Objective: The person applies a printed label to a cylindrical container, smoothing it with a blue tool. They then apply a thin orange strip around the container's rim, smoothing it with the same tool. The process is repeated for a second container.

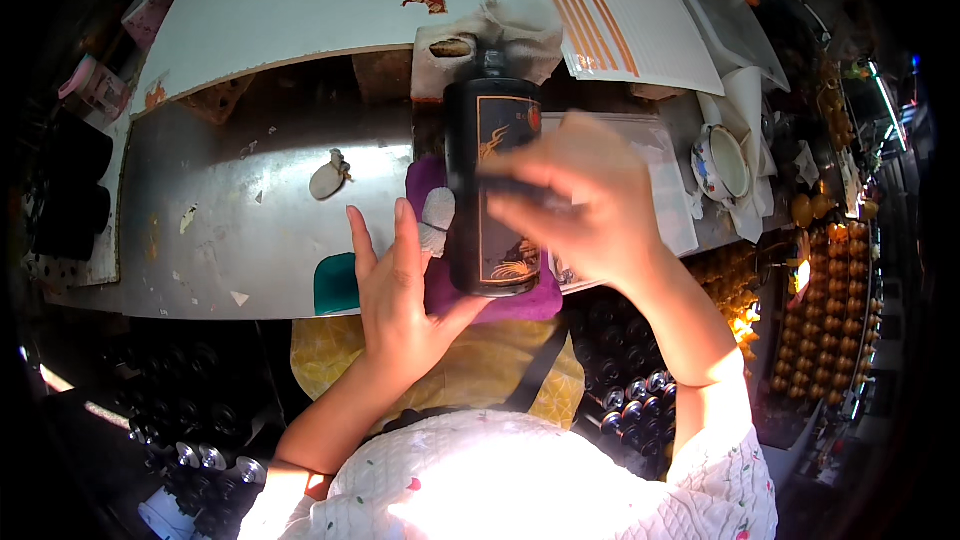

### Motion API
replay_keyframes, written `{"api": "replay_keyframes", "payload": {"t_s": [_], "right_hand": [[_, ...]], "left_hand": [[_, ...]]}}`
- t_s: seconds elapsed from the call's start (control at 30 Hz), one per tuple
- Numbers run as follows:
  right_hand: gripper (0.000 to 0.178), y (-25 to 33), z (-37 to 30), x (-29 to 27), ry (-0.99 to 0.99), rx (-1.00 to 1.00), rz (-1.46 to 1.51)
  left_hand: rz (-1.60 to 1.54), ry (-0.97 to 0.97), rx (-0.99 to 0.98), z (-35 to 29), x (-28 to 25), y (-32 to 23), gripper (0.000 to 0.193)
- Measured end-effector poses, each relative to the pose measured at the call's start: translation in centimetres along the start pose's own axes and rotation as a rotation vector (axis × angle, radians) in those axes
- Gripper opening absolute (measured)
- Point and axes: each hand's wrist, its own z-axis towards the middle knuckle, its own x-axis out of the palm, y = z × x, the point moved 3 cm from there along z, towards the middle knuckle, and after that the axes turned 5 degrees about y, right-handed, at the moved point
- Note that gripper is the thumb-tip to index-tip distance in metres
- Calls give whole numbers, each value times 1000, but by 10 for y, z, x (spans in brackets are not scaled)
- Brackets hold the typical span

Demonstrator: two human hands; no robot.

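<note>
A black cylindrical bottle (465,195) with gold-orange decoration lies over a purple cloth (425,178), its neck pointing away from me. My left hand (393,305) holds the bottle's near end, with the thumb along its base and two fingers stretched up beside it. A grey padded wrap (437,215), which looks to be on one of its fingers, presses against the bottle's left side. Over the bottle's right side, my right hand (590,195) is closed and blurred by motion. Something dark shows between its fingertips, too smeared to name.
Behind the neck sits a stained pale block (435,65). A small whitish pad (327,180) and a teal piece (336,285) lie on the metal tabletop (200,240). Right of it stands a patterned enamel cup (722,165). Several dark bottles (640,395) fill the space below the table.
</note>
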Motion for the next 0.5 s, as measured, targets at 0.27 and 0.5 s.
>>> {"api": "replay_keyframes", "payload": {"t_s": [0.27,0.5], "right_hand": [[27,49,-38,9,238,-176,-54],[16,-47,52,-11,-360,141,72]], "left_hand": [[69,-37,109,15,-4,-7,126],[75,9,66,11,4,-5,131]]}}
